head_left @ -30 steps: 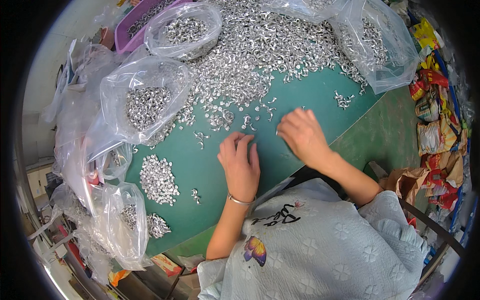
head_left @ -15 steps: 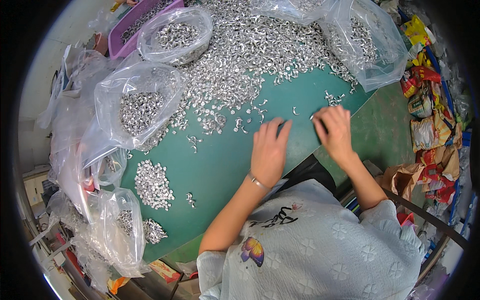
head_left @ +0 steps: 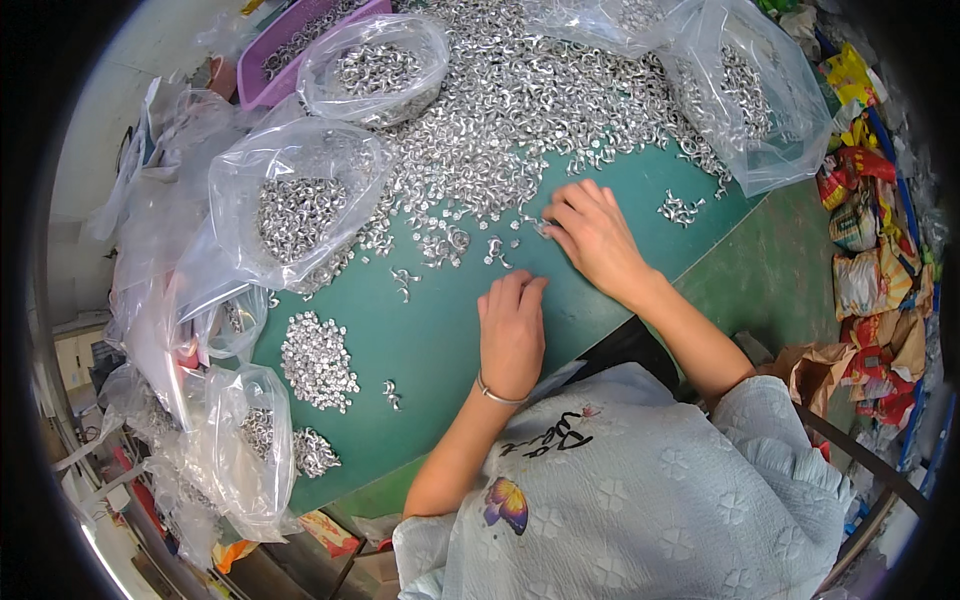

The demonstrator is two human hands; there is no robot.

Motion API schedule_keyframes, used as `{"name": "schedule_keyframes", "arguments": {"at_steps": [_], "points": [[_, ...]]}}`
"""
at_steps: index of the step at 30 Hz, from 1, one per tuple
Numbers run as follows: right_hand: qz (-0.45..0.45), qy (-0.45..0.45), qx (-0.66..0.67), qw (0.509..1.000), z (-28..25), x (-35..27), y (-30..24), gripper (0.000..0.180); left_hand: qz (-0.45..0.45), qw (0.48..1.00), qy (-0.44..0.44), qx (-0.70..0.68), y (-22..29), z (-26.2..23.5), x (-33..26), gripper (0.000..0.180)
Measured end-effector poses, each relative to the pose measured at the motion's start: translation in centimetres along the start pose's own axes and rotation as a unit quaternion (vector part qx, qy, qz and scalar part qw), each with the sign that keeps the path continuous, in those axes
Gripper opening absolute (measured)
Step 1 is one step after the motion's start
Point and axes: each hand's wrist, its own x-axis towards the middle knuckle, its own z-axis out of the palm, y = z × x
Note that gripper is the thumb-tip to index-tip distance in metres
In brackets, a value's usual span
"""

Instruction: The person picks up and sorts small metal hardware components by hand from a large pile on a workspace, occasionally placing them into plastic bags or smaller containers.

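Note:
My right hand (head_left: 597,240) reaches over the green tabletop (head_left: 440,340) to the near edge of a big heap of small curved silvery metal parts (head_left: 480,130). A small metal part shows at its bent, slightly blurred fingertips. Nearer to me, my left hand (head_left: 512,335) rests low over the table, fingers curled together and thumb alongside. Whatever its fingertips hold, if anything, is hidden. A few loose metal parts (head_left: 497,251) lie just beyond it. Off to the right sits a small cluster of curved parts (head_left: 681,208).
Clear plastic bags of metal parts (head_left: 300,210) line the left, with another bag (head_left: 750,110) at far right. A pile of small round pieces (head_left: 318,362) lies on the left. A purple bin (head_left: 290,55) stands far left. Colourful packets (head_left: 865,270) lie along the right.
My right hand has moved left, from beside the small right cluster to the heap's near edge. My left hand has drawn back toward me and left, its fingers more curled. The view has shifted slightly.

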Motion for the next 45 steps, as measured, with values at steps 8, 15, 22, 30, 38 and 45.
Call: {"name": "schedule_keyframes", "arguments": {"at_steps": [8, 15, 22, 30, 38, 45], "points": [[0.017, 0.009, -0.009, 1.0, -2.1, -3.1, -0.5, 0.01, -0.019, 1.0, 0.0, -0.01, -0.5, -0.2, 0.0, 0.026], [0.008, 0.016, 0.009, 1.0, -2.2, -3.0, -0.6, 0.01, -0.03, 0.999, 0.009, -0.039, -0.3, -0.1, 0.3, 0.03], [0.051, 0.084, -0.009, 0.995, -4.7, -3.3, 1.7, 0.011, -0.044, 0.999, 0.0, -0.028, -0.1, -0.4, 0.2, 0.032], [0.144, 0.109, -0.152, 0.972, -6.8, -5.0, 3.6, 0.015, -0.069, 0.997, 0.014, -0.028, 0.4, -0.9, 0.1, 0.035], [0.1, 0.042, 0.012, 0.994, -1.1, -3.2, 0.2, 0.015, -0.039, 0.997, -0.002, -0.065, -0.3, 0.0, -0.6, 0.028], [0.063, -0.037, 0.2, 0.977, -0.5, -1.7, -1.9, 0.012, -0.059, 0.995, 0.07, -0.048, 0.2, -0.5, -0.8, 0.03]]}}
